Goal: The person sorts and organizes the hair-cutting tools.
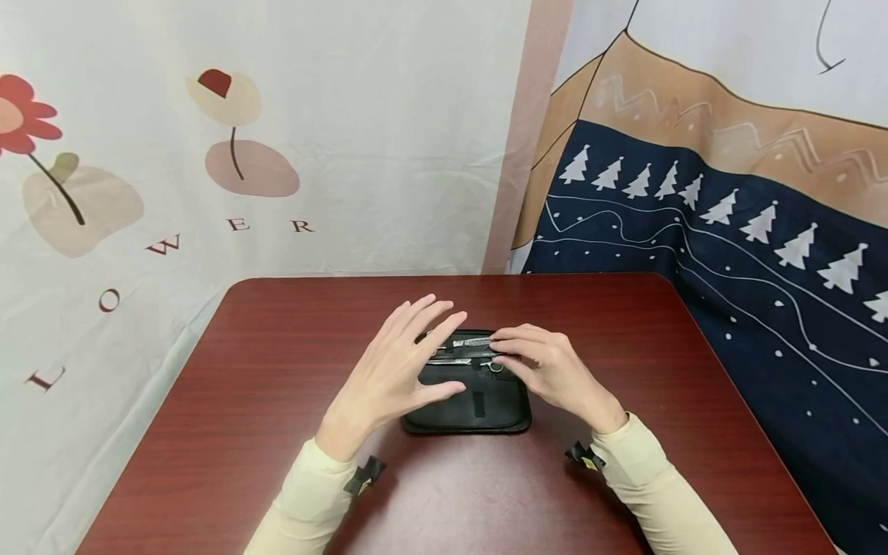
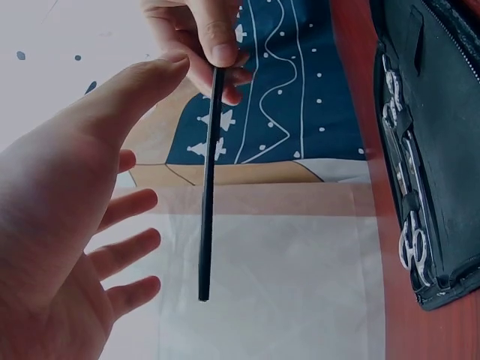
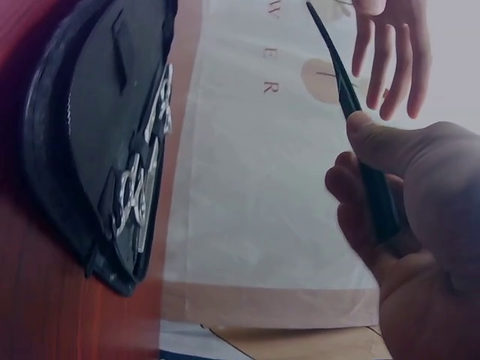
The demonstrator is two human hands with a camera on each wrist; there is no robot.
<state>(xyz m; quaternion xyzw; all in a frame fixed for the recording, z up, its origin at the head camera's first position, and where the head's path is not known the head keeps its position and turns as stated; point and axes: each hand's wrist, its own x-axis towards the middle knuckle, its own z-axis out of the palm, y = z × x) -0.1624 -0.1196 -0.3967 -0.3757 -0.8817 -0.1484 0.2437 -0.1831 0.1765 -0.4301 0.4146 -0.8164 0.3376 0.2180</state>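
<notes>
My right hand [image 1: 555, 370] pinches one end of a long, thin black bar [image 2: 208, 210] between thumb and fingers, above the case. It is slim and tapers in the right wrist view; no teeth or blade edge show, so its exact kind is unclear. Opposite it, my left hand [image 1: 398, 370] hovers with fingers spread and thumb apart, touching nothing. Below both hands an unzipped black case [image 1: 451, 416] lies on the table. Strapped inside it are several silver scissors [image 2: 412, 247], whose handle loops show also in the right wrist view.
The reddish-brown wooden table [image 1: 229, 401] has rounded far corners. Behind it hangs a pale curtain [image 1: 388, 154] with printed flowers and letters. A navy cloth [image 1: 624, 223] with white trees hangs at the right. Both cream sleeves [image 1: 305, 493] carry small dark wrist mounts.
</notes>
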